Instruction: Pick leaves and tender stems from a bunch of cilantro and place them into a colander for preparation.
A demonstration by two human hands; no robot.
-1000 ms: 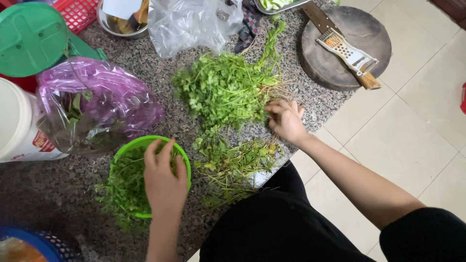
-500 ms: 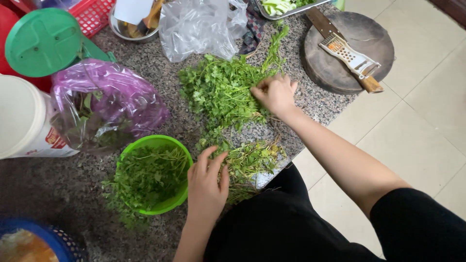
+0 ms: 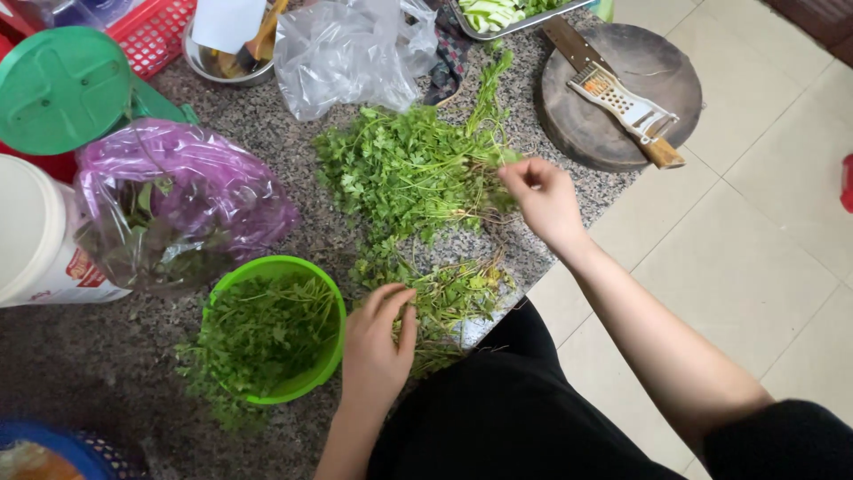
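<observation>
My right hand point(image 3: 542, 197) is pinched on stems in the herb pile point(image 3: 409, 169). Left hand point(image 3: 378, 347), fingers loosely apart, rests on the trimmed sprigs point(image 3: 453, 298) beside the green bowl point(image 3: 311, 276) on the bench point(image 3: 293, 151)

— What can't you make out around the green bowl point(image 3: 283, 333)?

— Its far-left wall is buried under the herbs spilling over it. Below and left of it, a blue basket point(image 3: 53, 444) is cut off by the bottom edge. Above it, the purple bag point(image 3: 182, 200) blurs whatever leaves it holds.

— And the hands?

— The left hand point(image 3: 378, 351), right of the bowl, hides its fingertips among the stems. The right hand point(image 3: 542, 197), farther right, curls its fingers, so what it pinches is unclear.
</observation>
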